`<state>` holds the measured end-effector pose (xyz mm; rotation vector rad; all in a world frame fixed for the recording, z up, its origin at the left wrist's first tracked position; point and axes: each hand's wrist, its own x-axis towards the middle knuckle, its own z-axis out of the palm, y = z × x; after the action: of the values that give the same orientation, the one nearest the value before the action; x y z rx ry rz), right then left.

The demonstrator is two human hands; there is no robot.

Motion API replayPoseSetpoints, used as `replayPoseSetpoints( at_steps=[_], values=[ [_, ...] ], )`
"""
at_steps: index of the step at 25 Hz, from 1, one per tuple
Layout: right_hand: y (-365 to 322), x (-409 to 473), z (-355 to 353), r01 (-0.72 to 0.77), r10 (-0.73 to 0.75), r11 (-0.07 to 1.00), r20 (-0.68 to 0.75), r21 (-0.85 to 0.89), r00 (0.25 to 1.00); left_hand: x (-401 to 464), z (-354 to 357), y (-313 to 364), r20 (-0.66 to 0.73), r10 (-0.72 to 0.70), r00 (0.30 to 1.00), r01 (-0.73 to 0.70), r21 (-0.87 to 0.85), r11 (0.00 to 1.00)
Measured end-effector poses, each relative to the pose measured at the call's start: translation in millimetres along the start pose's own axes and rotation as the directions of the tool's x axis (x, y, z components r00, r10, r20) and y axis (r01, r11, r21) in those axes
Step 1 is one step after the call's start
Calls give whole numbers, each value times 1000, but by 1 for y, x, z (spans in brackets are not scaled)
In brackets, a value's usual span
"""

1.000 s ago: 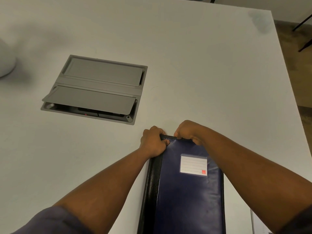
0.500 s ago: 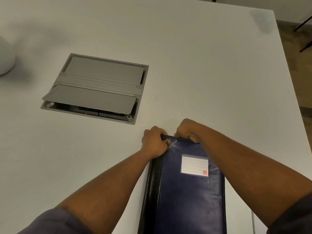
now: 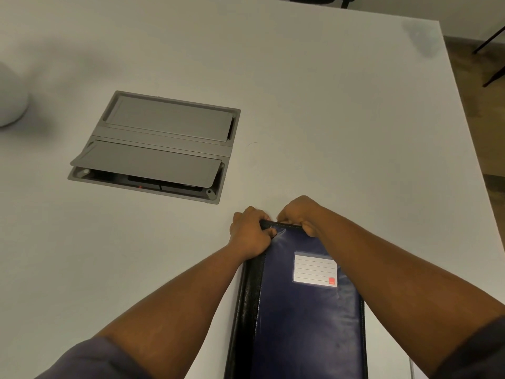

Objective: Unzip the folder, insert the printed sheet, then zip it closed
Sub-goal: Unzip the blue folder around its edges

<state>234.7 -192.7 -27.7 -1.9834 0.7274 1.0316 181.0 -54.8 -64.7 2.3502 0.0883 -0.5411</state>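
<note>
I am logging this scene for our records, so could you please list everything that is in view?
Folder: one, dark blue with black spine, near edge of the table, lying flat.
Label: one, white with a red corner mark, on the folder's cover.
Cable box: one, grey, set into the table, left of centre, nearer flap raised.
Round object: one, white, far left edge, cut off.
Table: one, white, fills the view.
Chair legs: dark, on the floor at far right.
Left hand: gripping the folder's far left corner.
Right hand: gripping the folder's far edge.
</note>
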Motion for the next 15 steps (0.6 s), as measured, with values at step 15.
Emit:
replayPoseSetpoints(
  at_steps=[15],
  values=[
    [-13,16,11,84,-100,939,-33,-333,994,-4,-2,-6,-12,14,1000,-16,-149,989]
  ],
)
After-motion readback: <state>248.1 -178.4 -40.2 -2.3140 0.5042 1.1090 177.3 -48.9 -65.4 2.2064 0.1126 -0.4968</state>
